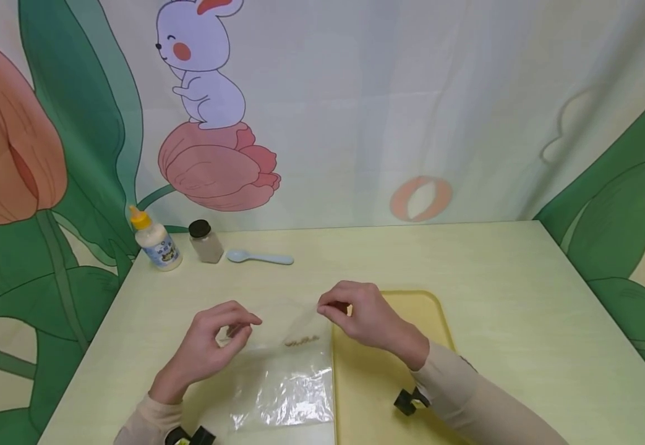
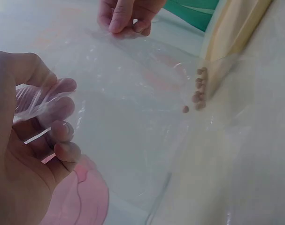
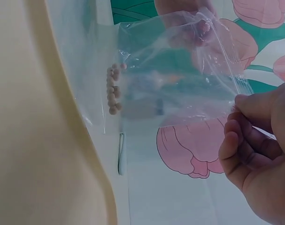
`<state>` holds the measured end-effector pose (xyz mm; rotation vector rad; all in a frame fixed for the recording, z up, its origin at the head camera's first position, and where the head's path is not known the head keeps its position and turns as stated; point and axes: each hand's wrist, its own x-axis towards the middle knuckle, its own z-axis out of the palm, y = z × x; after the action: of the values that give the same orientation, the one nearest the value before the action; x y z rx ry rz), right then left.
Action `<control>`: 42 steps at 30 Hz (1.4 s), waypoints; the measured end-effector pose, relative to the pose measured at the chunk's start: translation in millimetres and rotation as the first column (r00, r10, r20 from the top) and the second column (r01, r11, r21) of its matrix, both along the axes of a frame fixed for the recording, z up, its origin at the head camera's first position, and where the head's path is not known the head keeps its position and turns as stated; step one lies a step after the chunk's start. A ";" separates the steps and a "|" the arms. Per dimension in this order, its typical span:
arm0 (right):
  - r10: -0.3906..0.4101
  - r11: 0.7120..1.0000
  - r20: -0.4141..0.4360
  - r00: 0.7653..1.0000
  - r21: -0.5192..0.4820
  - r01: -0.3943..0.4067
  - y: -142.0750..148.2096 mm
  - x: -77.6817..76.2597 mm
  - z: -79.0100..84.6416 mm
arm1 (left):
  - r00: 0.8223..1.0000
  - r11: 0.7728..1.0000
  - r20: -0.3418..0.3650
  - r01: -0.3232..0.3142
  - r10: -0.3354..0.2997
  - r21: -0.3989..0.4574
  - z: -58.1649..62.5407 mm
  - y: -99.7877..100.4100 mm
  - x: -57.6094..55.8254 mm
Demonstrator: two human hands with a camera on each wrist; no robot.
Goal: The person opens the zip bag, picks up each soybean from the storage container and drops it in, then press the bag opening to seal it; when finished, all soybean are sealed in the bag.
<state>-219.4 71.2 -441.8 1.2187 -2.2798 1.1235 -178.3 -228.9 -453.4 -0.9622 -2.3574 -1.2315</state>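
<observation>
A clear plastic bag [image 3: 170,61] is stretched upright between the two hands. Several small light-brown balls [image 1: 302,340] sit along its bottom, and one lies a little apart from the row [image 2: 185,109] in the left wrist view. My left hand [image 1: 205,346] pinches one side of the bag's top edge, the film crossing over its fingers. At the opposite end, my right hand [image 1: 363,312] grips the other top corner between thumb and fingertips. Beneath, a shiny clear plastic sheet [image 1: 286,392] lies flat on the table.
A yellow tray [image 1: 391,383] lies under my right forearm. Toward the back left stand a white bottle with an orange-yellow cap [image 1: 158,244] and a black-lidded jar [image 1: 206,244]. Beside the jar lies a pale blue spoon [image 1: 261,257]. A printed curtain [image 1: 333,123] hangs behind the table.
</observation>
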 end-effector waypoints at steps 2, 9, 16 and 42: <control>-0.010 1.000 0.015 1.000 -0.017 0.010 0.6 1.1 2.7 | 1.000 1.000 -0.015 0.000 0.001 0.007 4.2 -2.1 1.1; -0.005 0.994 0.075 0.997 -0.106 0.013 4.4 5.1 5.3 | 1.000 0.999 -0.024 0.020 -0.019 0.031 15.1 -10.0 4.8; 0.051 0.985 0.029 0.998 -0.169 -0.046 1.7 3.8 15.5 | 0.993 0.996 -0.095 0.073 -0.067 0.052 26.3 -16.7 3.1; -0.016 0.982 0.090 0.996 -0.188 0.032 -9.3 17.9 42.9 | 0.987 0.946 -0.158 -0.053 0.002 -0.319 88.0 40.7 -9.9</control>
<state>-201.5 61.9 -398.9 1.0860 -2.1842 1.3745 -188.2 -188.2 -365.3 -1.0748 -2.4802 -0.7394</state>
